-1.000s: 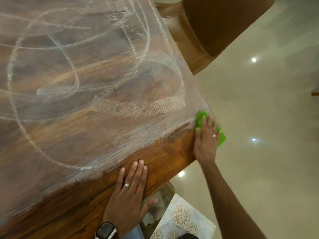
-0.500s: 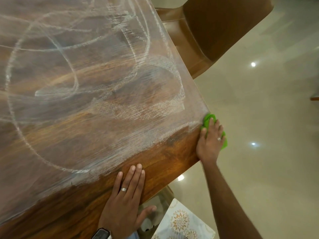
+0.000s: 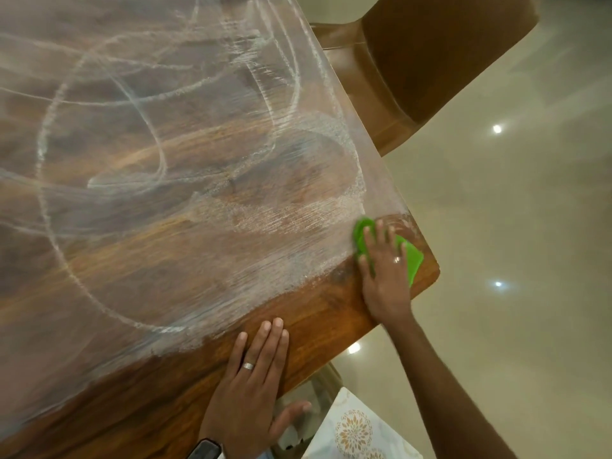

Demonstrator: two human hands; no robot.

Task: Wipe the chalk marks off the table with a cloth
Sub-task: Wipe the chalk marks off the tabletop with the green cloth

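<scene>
A dark brown wooden table with a glossy grain fills most of the view, its corner pointing to the right. White chalk marks in broad loops and smeared streaks cover nearly all of its top; a bare strip of clean wood runs along the near edge and across the right corner. Beyond the table lies a pale cream polished floor that mirrors several small ceiling lights. A brown leather-look chair with a curved back stands against the far right edge of the table. Near the bottom edge of the view, below the table, a white cushion or cloth with an orange flower pattern shows partly.

The left hand lies flat on the clean strip at the near edge, its four fingers straight and close together, the thumb hanging off the edge; it wears a silver ring, and a dark wrist watch sits at the wrist. The right hand, fingers spread and also ringed, presses a crumpled bright green cloth down onto the table's right corner, just where the chalk smear meets clean wood.
</scene>
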